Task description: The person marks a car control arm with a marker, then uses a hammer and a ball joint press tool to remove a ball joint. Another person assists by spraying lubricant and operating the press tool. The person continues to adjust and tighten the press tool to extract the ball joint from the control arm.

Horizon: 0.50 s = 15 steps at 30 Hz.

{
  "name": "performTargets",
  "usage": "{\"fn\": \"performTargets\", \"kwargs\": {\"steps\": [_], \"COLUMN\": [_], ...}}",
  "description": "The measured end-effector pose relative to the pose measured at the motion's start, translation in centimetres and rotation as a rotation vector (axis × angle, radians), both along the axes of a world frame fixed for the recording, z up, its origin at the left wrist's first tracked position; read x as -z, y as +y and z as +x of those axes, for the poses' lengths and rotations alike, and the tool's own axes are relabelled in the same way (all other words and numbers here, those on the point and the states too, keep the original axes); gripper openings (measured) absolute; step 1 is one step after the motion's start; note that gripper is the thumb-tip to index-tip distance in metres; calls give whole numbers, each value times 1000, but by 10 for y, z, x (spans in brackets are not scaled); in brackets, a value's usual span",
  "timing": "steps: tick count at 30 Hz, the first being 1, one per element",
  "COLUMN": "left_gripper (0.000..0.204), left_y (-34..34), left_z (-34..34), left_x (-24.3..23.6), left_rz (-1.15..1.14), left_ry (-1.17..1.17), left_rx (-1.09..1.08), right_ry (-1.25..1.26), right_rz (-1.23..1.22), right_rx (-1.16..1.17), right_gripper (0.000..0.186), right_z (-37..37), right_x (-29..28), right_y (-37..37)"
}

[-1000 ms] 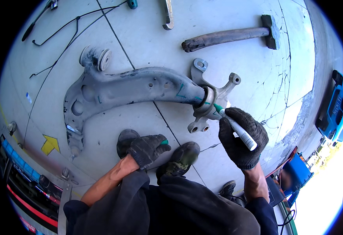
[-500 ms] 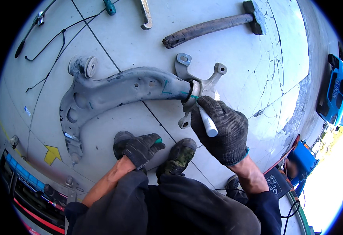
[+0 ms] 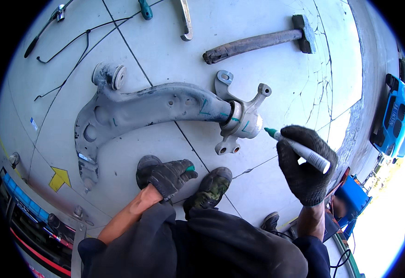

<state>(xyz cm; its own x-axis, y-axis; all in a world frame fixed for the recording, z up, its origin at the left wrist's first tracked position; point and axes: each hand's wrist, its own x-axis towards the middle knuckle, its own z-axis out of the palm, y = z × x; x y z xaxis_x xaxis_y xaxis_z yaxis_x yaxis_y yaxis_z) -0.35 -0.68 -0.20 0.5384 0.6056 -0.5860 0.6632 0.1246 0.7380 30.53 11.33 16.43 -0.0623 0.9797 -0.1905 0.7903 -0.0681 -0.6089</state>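
Observation:
A grey control arm (image 3: 151, 109) with green marks lies on the floor, its right end set in a cast metal bracket (image 3: 248, 116) with green marks beside a metal ring. My gloved right hand (image 3: 306, 171) grips a white marker (image 3: 311, 156), its green tip pointing left, slightly off the bracket's right side. My gloved left hand (image 3: 167, 180) is closed on a small green cap (image 3: 189, 168), above my left boot and below the arm.
A hammer (image 3: 272, 39), a steel bar (image 3: 186, 25), a green-handled tool (image 3: 145, 9), a ratchet (image 3: 45, 28) and thin rods (image 3: 86, 44) lie beyond. Tool carts (image 3: 35, 208) stand at lower left, a blue car (image 3: 392, 116) at right. Another person's shoe (image 3: 271, 220) shows at lower right.
My right hand went to the bracket's ring with the marker and has since drawn back to the right, uncovering the bracket. My left hand stays about where it was.

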Motion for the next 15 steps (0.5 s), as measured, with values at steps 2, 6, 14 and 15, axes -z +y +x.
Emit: {"fn": "performTargets", "kwargs": {"steps": [2, 6, 14, 15], "left_gripper": [38, 30, 30, 30], "left_y": [0, 33, 70, 74], "left_z": [-1, 6, 23, 24], "left_x": [-2, -31, -61, -66], "left_rz": [52, -121, 411, 433], "left_ry": [-22, -34, -243, -215], "left_rx": [-26, -86, 110, 148], "right_ry": [59, 449, 1006, 1034], "right_rz": [-33, -260, -441, -418], "right_rx": [47, 432, 783, 791], "right_gripper": [23, 22, 26, 27], "right_z": [3, -6, -37, -39], "right_x": [3, 25, 43, 44], "right_y": [-23, -82, -110, -107]}}
